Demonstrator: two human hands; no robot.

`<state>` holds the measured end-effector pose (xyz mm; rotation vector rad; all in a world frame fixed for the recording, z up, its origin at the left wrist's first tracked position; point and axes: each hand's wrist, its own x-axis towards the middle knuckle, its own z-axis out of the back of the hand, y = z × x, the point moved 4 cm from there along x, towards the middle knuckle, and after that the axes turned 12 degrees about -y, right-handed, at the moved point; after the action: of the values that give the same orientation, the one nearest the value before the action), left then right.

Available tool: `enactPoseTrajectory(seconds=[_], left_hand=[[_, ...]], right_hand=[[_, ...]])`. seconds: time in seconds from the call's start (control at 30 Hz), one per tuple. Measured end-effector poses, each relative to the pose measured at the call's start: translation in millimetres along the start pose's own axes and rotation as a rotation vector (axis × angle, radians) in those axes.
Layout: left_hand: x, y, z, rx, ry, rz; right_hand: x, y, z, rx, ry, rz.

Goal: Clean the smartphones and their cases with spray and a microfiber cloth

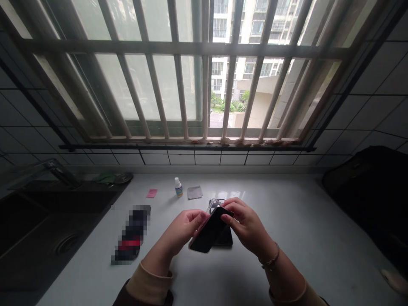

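A smartphone [207,231] with a black screen is held tilted above the counter. At its upper end a clear phone case [211,207] stands partly away from the phone. My left hand [188,227] is closed on the case along the left edge. My right hand [244,219] grips the phone's upper right corner between thumb and fingers. Beneath them, a dark flat device [227,238] lies on the counter, mostly covered by the phone and my right hand.
On the pale counter [204,284] stand a small white bottle [179,188], a grey cloth [194,192], a pink packet [152,193] and a blurred dark item [132,236]. A sink [28,212] with a faucet [62,173] is left; a black bag [366,191] sits right. A barred window rises behind.
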<state>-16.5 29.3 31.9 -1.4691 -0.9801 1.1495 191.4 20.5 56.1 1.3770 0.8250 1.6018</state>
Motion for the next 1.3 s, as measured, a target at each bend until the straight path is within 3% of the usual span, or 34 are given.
enactPoseTrajectory(seconds=[0.17,0.3,0.37,0.43,0.53,0.6,0.7,0.8,0.9,1.0,1.1,1.2,1.3], left_hand=[[2.1,-2.6,1.8,0.1,-0.071,-0.115],[13.9,6.0,11.0,0.096,-0.268,-0.147],[21.2,12.6,19.7,0.063,-0.374,-0.139],[26.6,16.9,30.7,0.063,-0.492,-0.155],[28.8,19.5,43.5,0.103,-0.618,-0.147],[27.3,19.9,44.6,0.053,-0.616,-0.101],[21.5,17.2,37.9,-0.109,-0.575,-0.033],[14.6,12.4,31.7,-0.182,-0.587,0.004],[9.7,12.6,34.0,-0.25,-0.641,0.06],[4.4,18.7,47.6,-0.298,-0.719,0.101],[-4.2,25.4,64.7,-0.192,-0.776,0.11],[-17.8,28.7,75.4,-0.136,-0.867,0.094],[-30.8,30.9,74.5,-0.171,-0.894,0.08]], right_hand=[[-1.1,6.7,-1.6,-0.091,0.065,0.152],[-6.6,7.8,0.7,-0.037,0.101,0.233],[-10.7,7.7,4.3,0.009,0.061,0.247],[-13.3,5.8,10.0,0.067,-0.06,0.224],[-11.6,-4.2,23.0,0.169,-0.381,0.071],[-6.8,-17.0,30.8,0.296,-0.561,-0.12],[3.1,-39.1,37.0,0.598,-0.673,-0.428],[9.9,-53.1,38.4,0.78,-0.639,-0.606],[9.9,-57.4,34.1,0.802,-0.545,-0.682],[6.4,-55.7,25.0,0.848,-0.458,-0.732],[2.9,-51.1,15.5,0.88,-0.339,-0.79],[-0.4,-47.0,9.4,0.821,-0.251,-0.823],[-2.8,-46.9,6.2,0.642,-0.209,-0.807]])
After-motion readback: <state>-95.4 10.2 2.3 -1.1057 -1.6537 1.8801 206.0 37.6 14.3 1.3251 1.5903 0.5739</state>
